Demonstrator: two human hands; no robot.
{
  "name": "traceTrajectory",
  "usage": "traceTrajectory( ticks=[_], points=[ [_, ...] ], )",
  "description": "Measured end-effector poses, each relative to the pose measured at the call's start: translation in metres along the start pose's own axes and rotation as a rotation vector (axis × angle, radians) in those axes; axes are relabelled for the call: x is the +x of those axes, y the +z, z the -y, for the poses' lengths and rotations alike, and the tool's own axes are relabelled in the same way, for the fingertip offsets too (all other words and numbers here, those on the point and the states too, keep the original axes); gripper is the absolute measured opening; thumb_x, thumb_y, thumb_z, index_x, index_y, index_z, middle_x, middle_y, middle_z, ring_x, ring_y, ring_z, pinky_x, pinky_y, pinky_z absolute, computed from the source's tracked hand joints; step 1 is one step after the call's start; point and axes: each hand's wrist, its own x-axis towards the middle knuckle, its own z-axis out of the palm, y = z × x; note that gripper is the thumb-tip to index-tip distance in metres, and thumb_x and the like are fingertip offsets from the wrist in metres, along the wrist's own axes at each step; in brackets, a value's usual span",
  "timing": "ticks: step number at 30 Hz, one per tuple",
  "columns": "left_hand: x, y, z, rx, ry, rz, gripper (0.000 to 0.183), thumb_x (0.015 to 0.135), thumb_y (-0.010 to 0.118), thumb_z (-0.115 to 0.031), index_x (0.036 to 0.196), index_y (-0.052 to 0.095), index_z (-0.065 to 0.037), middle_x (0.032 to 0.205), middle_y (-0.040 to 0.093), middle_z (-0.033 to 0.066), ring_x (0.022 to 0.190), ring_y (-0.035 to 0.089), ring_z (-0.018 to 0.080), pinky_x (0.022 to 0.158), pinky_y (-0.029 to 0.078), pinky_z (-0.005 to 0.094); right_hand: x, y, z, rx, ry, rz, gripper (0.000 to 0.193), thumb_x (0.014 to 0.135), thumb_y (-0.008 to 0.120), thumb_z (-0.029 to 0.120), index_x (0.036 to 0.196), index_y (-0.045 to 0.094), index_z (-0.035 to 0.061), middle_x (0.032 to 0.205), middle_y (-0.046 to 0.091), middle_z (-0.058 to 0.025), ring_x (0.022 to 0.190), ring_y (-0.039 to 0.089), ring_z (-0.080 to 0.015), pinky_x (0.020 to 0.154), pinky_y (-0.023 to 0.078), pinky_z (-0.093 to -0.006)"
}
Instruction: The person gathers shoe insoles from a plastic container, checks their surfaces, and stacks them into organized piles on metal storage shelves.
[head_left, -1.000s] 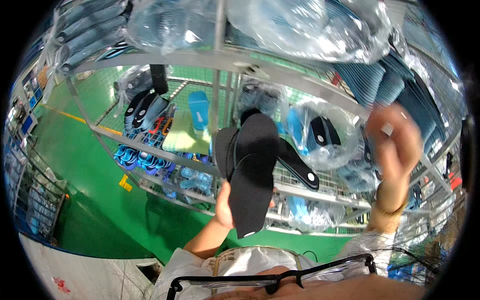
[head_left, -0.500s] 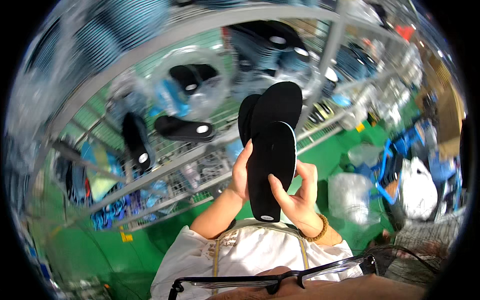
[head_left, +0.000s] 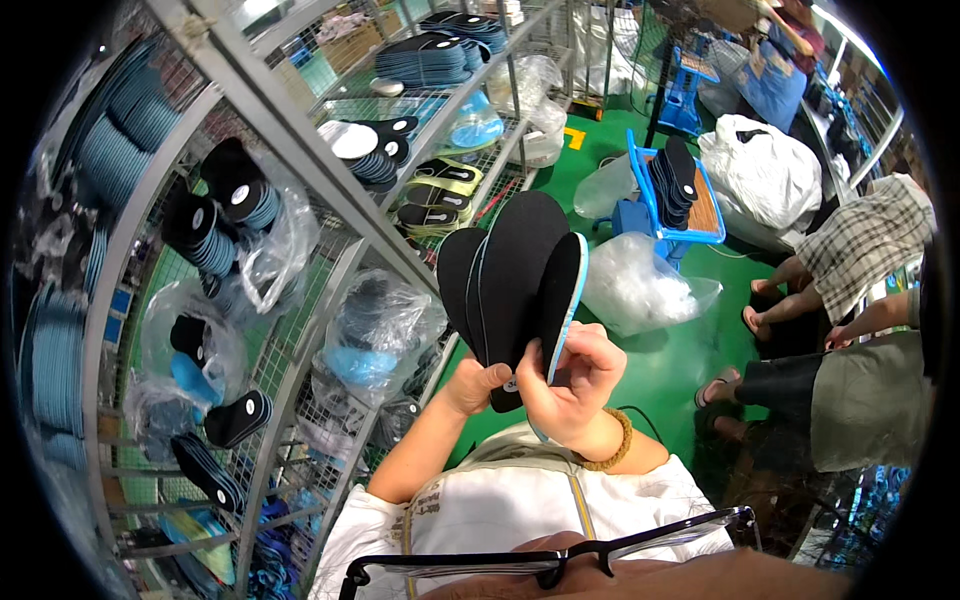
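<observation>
Several black insoles with light-blue undersides are fanned out upright in front of me. My left hand is closed round their lower ends, thumb across the front. One insole at the right of the fan is turned edge-on, showing its blue rim. My right hand pinches it near its lower end, thumb in front and fingers curled behind. The insoles' heel ends are partly hidden by my hands.
A grey metal wire rack with stacked insoles and plastic bags stands to the left. At the right are a blue-framed cart holding insoles, a clear bag, a white sack and other people beside a bench.
My view has turned right along the rack, bringing the cart and people into sight. The insoles are spread wider, and the right one has tilted edge-on in my right hand.
</observation>
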Motion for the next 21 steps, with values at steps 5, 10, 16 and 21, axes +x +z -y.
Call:
traceTrajectory(
  ticks=[5, 10, 16, 21],
  points=[
    [0.015, -0.012, 0.005, -0.021, -0.085, 0.067, 0.066, 0.061, 0.071, -0.024, 0.114, 0.040, -0.002, 0.110, 0.048, 0.0071, 0.101, 0.045, 0.0184, 0.088, 0.034, 0.0296, 0.008, -0.007, -0.010, -0.013, -0.074, -0.097, 0.048, 0.058, 0.053, -0.017, 0.096, 0.034, 0.0045, 0.067, 0.041, -0.0019, 0.052, 0.034, -0.0073, 0.050, 0.028, -0.0188],
    [0.021, -0.014, 0.001, 0.027, -0.044, 0.029, 0.067, 0.060, 0.072, -0.023, 0.115, 0.039, -0.001, 0.111, 0.047, 0.0075, 0.102, 0.045, 0.0185, 0.088, 0.034, 0.0296, 0.018, -0.007, -0.015, 0.008, -0.230, -0.080, 0.054, 0.058, 0.053, -0.019, 0.104, 0.038, 0.0037, 0.057, 0.035, 0.0012, 0.049, 0.031, -0.0108, 0.044, 0.027, -0.0259],
    [0.018, -0.016, -0.008, 0.040, 0.034, 0.005, 0.068, 0.060, 0.072, -0.020, 0.116, 0.038, 0.000, 0.113, 0.046, 0.0083, 0.102, 0.044, 0.0188, 0.088, 0.034, 0.0301, 0.019, -0.002, -0.020, 0.007, -0.259, -0.053, 0.053, 0.059, 0.052, -0.019, 0.105, 0.038, 0.0029, 0.059, 0.036, 0.0011, 0.049, 0.032, -0.0108, 0.045, 0.027, -0.0248],
    [0.005, -0.019, -0.017, -0.098, 0.094, -0.054, 0.062, 0.068, 0.065, -0.026, 0.117, 0.036, -0.001, 0.114, 0.045, 0.0091, 0.104, 0.044, 0.0202, 0.089, 0.034, 0.0309, 0.012, -0.002, -0.021, 0.076, -0.059, -0.034, 0.060, 0.062, 0.056, -0.012, 0.113, 0.026, -0.0002, 0.074, 0.046, -0.0050, 0.060, 0.044, -0.0101, 0.051, 0.035, -0.0227]
  ],
)
